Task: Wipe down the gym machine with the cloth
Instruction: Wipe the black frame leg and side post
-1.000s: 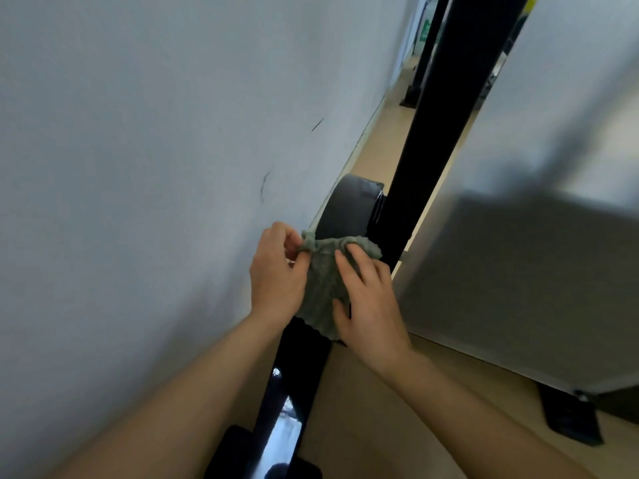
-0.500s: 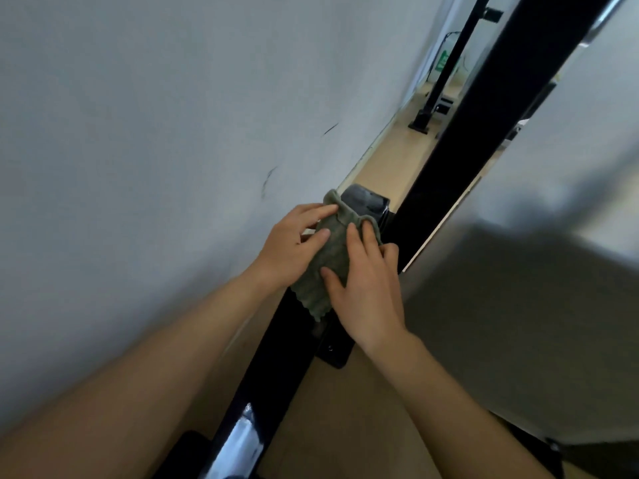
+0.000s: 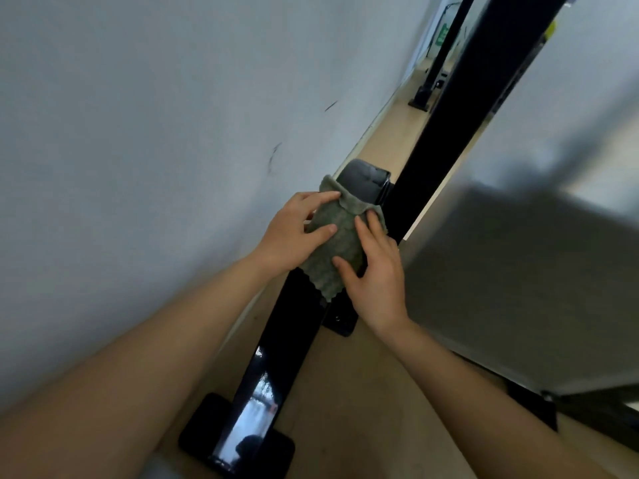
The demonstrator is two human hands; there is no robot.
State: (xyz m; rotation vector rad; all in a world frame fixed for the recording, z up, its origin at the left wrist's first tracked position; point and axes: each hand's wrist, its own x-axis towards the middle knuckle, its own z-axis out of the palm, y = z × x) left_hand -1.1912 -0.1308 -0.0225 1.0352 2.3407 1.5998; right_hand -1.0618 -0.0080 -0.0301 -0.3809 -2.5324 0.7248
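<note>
Here the green cloth is laid over the top of the gym machine's low black beam, and it is pressed there by both hands. The left hand is spread flat on the cloth's wall side, with forefinger and thumb stretched out across it. The right hand is laid on the other side, fingers fairly straight and thumb splayed onto the fabric. Nothing is pinched by either hand (whether the right fingertips curl over the beam's far edge cannot be told).

The coming stroke is governed by the beam's long axis. The beam runs from the foot plate close to the person away along the floor, just beside the white wall, and ends at a rounded black cap. The cloth is held near that far end, its upper edge touching the cap, and the black upright post rises just to the right of it. Little of the beam is left ahead of the hands, while a long glossy stretch lies behind them, toward the person.

A pull back along the beam is therefore judged the likelier move, once the cap has been covered. Neither hand is clearly nearer the cap, though the left is squeezed closer to the wall.
</note>
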